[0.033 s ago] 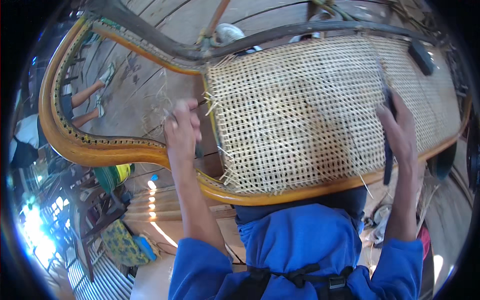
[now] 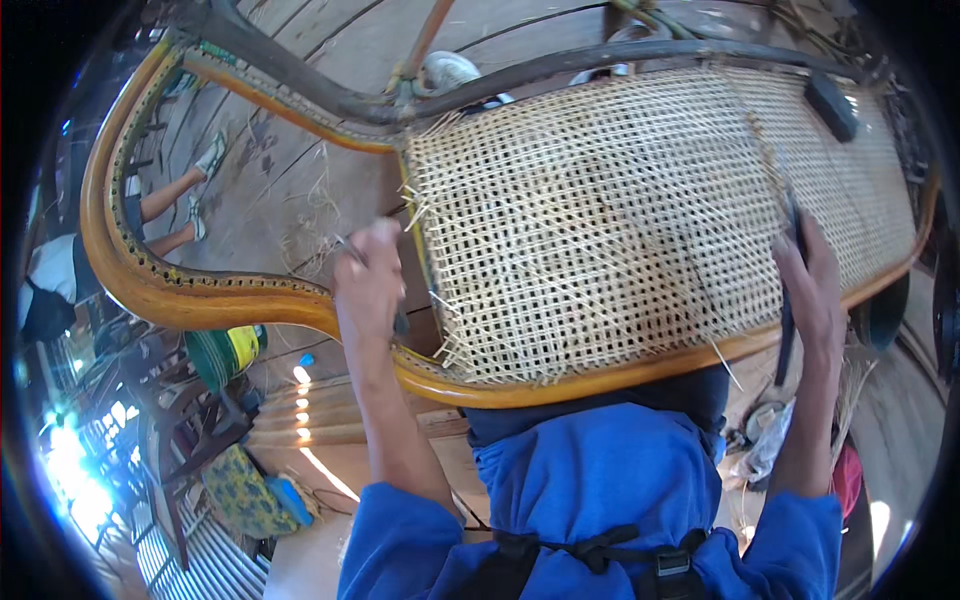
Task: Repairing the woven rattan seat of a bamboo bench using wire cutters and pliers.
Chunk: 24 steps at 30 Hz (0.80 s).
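Your left hand (image 2: 368,285) is closed in a fist around a thin metal tool (image 2: 372,272), only a short tip and a bit of shaft showing above and below the knuckles, and it sits just beside the left edge of the woven cane panel (image 2: 610,220), where loose strand ends stick out of the weave. Your right hand (image 2: 812,295) lies on the right part of the same panel, fingers wrapped around a dark slim tool (image 2: 788,330) that runs down past the wooden rim; how tightly you grip it I cannot tell. The cane panel is stretched in a curved wooden frame (image 2: 200,300), honey-coloured along the near rail and dark along the far rail, and it rests across your lap above your blue top (image 2: 590,490). A small dark block (image 2: 832,105) lies on the weave near its far right corner. Beyond the frame you see plank floor (image 2: 290,170) strewn with cane scraps, and at the far left the legs of another person (image 2: 175,205) in light shoes.
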Each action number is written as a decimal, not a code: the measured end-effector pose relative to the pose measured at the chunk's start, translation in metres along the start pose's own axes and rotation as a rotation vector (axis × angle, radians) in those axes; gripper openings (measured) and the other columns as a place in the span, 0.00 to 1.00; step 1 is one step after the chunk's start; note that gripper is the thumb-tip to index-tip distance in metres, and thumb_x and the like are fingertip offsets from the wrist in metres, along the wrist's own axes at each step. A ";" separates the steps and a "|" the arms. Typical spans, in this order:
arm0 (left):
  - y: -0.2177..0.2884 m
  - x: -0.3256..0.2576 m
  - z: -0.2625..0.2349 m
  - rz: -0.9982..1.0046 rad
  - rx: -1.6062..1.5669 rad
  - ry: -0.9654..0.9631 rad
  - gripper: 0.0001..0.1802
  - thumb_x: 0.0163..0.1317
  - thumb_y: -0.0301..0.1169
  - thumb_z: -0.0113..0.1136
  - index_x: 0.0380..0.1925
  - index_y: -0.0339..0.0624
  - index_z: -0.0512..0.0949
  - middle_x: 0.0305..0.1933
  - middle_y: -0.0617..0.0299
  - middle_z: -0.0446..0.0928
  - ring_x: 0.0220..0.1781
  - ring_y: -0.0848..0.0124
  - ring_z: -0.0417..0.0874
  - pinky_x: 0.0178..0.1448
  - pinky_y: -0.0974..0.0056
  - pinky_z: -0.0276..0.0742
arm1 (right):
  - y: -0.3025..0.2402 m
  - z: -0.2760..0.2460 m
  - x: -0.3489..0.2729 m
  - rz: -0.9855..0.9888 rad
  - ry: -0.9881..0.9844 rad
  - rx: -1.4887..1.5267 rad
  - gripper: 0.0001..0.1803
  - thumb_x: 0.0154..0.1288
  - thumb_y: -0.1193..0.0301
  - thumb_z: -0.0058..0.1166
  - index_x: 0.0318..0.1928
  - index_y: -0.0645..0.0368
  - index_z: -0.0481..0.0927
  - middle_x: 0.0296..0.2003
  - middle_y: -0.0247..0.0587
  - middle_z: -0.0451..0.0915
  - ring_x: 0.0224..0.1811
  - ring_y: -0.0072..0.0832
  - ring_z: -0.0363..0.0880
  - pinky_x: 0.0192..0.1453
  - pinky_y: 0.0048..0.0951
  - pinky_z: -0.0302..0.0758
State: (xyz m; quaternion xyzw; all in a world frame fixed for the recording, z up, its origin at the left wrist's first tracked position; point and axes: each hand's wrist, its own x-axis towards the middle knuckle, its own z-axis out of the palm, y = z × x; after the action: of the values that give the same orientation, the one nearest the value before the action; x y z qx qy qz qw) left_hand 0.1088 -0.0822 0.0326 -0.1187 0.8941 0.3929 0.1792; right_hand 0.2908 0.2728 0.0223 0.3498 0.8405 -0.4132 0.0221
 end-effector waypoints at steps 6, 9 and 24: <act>-0.041 -0.077 0.042 0.029 -0.030 -0.285 0.14 0.63 0.39 0.53 0.34 0.38 0.77 0.21 0.69 0.69 0.22 0.81 0.67 0.28 0.71 0.65 | 0.143 -0.052 -0.205 0.425 -0.013 -0.117 0.37 0.55 0.63 0.52 0.62 0.71 0.59 0.58 0.58 0.67 0.62 0.40 0.65 0.66 0.33 0.58; -0.041 -0.112 0.082 0.183 0.137 -0.470 0.12 0.63 0.37 0.53 0.35 0.39 0.78 0.22 0.63 0.73 0.26 0.75 0.73 0.33 0.66 0.70 | 0.172 -0.013 -0.272 0.507 -0.175 -0.091 0.38 0.49 0.66 0.59 0.59 0.73 0.62 0.50 0.59 0.73 0.53 0.41 0.73 0.59 0.34 0.67; 0.011 -0.109 0.204 1.264 0.679 -0.477 0.04 0.52 0.27 0.53 0.29 0.42 0.73 0.35 0.57 0.69 0.36 0.62 0.77 0.35 0.60 0.78 | 0.219 0.060 -0.329 0.757 -0.355 -0.514 0.34 0.54 0.65 0.54 0.62 0.49 0.59 0.60 0.48 0.63 0.61 0.45 0.63 0.57 0.48 0.69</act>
State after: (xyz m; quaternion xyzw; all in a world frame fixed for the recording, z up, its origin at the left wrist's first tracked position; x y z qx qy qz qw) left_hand 0.2499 0.0849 -0.0429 0.5665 0.8010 0.1387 0.1351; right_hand 0.6561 0.1336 -0.0581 0.5382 0.7123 -0.2088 0.3993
